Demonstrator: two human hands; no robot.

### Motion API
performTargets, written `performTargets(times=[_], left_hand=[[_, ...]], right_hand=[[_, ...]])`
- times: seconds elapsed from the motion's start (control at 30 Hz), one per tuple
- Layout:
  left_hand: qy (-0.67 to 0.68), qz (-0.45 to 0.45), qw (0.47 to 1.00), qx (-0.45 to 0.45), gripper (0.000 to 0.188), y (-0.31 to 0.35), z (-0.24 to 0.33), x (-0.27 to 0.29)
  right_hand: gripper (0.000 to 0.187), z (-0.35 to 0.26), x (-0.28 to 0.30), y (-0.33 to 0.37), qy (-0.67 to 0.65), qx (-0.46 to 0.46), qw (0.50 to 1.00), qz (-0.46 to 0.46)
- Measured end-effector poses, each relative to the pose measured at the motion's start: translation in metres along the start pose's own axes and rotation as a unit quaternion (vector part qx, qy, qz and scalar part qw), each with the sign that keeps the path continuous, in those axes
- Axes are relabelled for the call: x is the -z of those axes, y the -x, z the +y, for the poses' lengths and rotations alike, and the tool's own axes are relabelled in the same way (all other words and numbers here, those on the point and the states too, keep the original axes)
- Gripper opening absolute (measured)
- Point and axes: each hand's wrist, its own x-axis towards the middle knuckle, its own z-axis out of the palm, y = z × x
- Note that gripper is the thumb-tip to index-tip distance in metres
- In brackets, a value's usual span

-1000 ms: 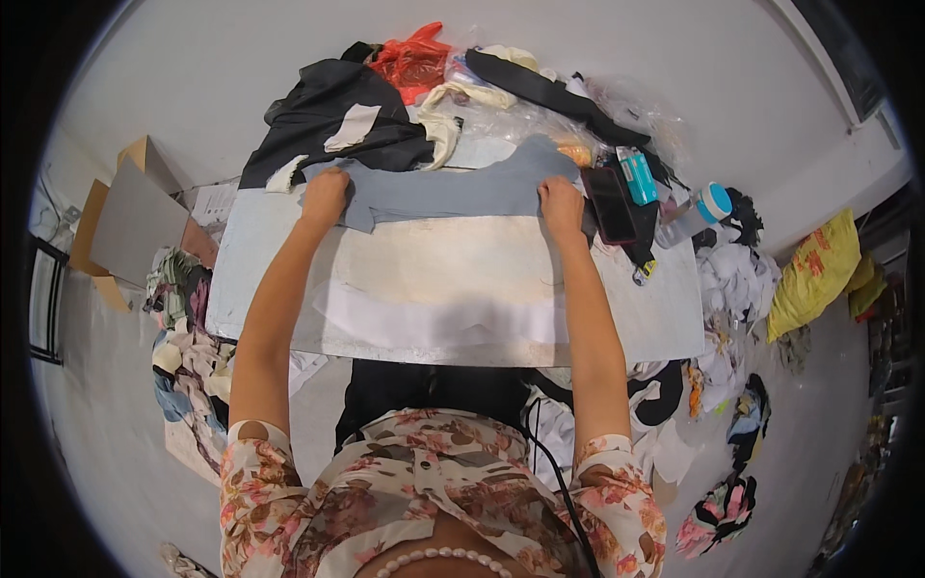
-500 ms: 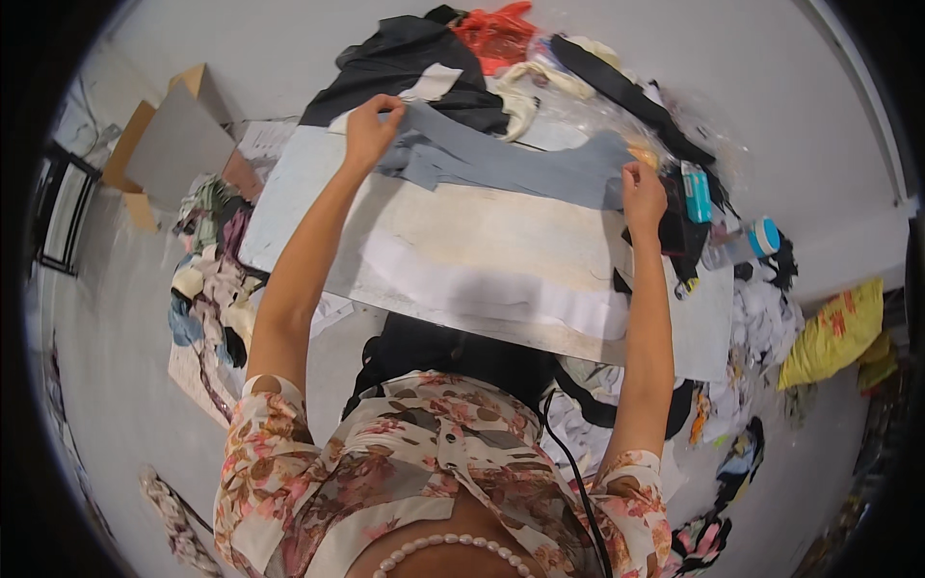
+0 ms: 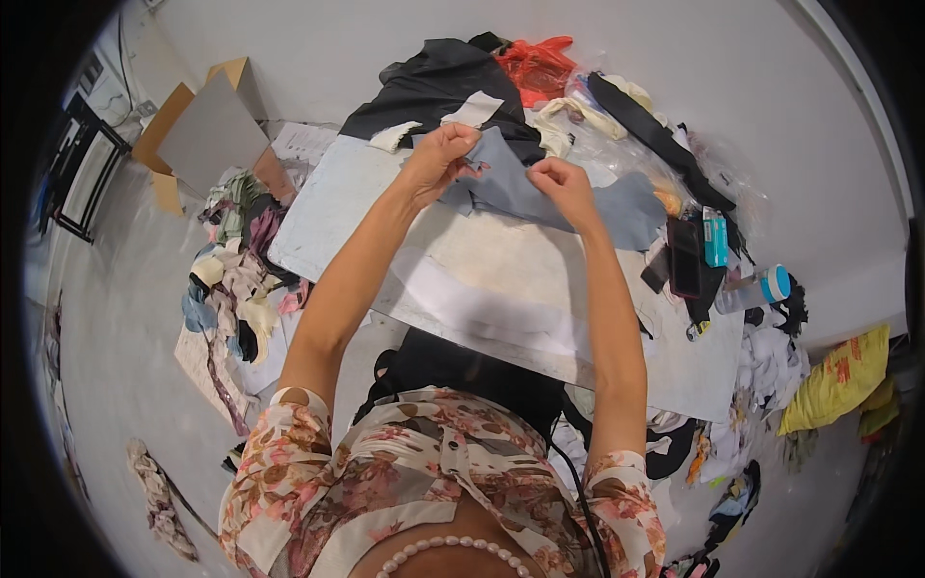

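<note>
A blue-grey piece of fabric (image 3: pixel 626 210) stretches across the far half of the light table (image 3: pixel 482 241). My left hand (image 3: pixel 441 166) is closed on its left part, fingers curled over the cloth. Pinched at the cloth's upper edge, near its middle, is my right hand (image 3: pixel 567 191). From there the fabric runs on to the right, its far right end lying on the board. Nearer me lies a long white curved strip of material (image 3: pixel 482 301). Black cloth (image 3: pixel 424 91) and small white scraps (image 3: pixel 474 109) sit just beyond my left hand.
A dark phone (image 3: pixel 685 258), a turquoise packet (image 3: pixel 714 238) and a clear jar with a blue lid (image 3: pixel 756 289) stand at the table's right. A red plastic bag (image 3: pixel 538 69) lies at the back. Fabric scraps (image 3: pixel 231 289) heap left; a yellow sack (image 3: pixel 836 380) sits right.
My right hand has let go of the fabric's right end and moved left to its upper edge. My left hand has shifted right. The cloth's right end now rests on the table.
</note>
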Motion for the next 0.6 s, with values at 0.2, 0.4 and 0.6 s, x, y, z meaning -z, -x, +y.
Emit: performTargets(times=[0.2,0.4,0.6], left_hand=[[0.167,-0.045,0.979,0.107,0.044,0.018,-0.033,-0.005],[-0.044,-0.157,0.976,0.144,0.035,0.026,-0.039,-0.002],[-0.215,-0.173,0.939,0.206,0.016,0.078,-0.023,0.021]], right_hand=[[0.012,-0.019,0.02,0.025,-0.105,-0.023,0.994,0.001],[0.014,-0.039,0.053,0.06,0.049,-0.079,0.994,-0.051],[0.017,-0.058,0.105,0.142,0.115,-0.213,0.956,-0.164]])
